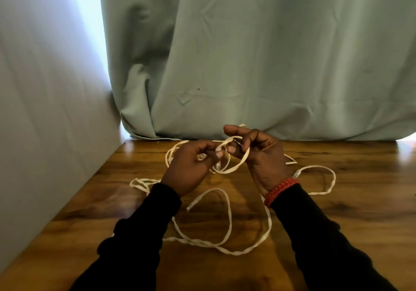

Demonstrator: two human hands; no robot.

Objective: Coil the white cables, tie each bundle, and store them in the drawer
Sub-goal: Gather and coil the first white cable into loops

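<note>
Above the tabletop (337, 212), the right hand (258, 153) fingers (234, 131) curl round a small loop (234, 158) of white cable (225, 243); the left hand (191, 167), just beside it, pinches the strand feeding that loop; the slack sprawls toward the sleeves, nearer the left

No readable txt, labels, brands or nos. anywhere in the head view.
</note>
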